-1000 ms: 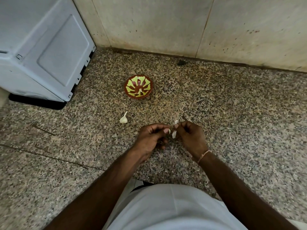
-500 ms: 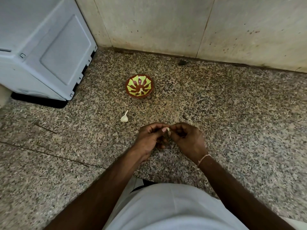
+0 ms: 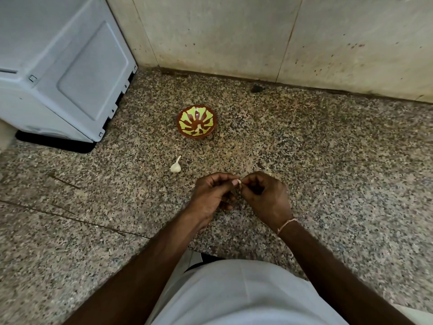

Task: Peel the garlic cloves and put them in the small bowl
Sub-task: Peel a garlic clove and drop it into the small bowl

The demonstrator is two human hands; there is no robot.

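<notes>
Appliance (image 3: 58, 66): grey casing at far left of the surface (image 3: 328, 172); I take it as no part of the job.

Spare clove (image 3: 175, 165): unpeeled, lying on the surface left of and beyond my hands, apart from both. Its long axis runs roughly toward and away from me, the thin tail pointing away and slightly right, toward the bowl. My left hand is the nearer.

Bowl (image 3: 185, 116): red-brown with green pattern, upright, straight beyond the spare clove and well apart from my hands. One small pale piece shows near the bottom; I judge it a peeled clove but cannot be sure.

Left hand (image 3: 212, 195): fingers curled narrow, thumb and forefinger pinching the held clove from its left side.

Held clove (image 3: 239, 182): just above the surface, between the two hands where the fingertips meet; only a small pale end shows. Its axis and pointing I cannot tell, as the fingers cover most of it.

Right hand (image 3: 264, 195): fingers curled narrow, nipping the same clove from its right side.

Step, as I judge it: peeling in progress; the drop calls for a reach forward and left to the bowl, to which the left hand lies slightly closer.
</notes>
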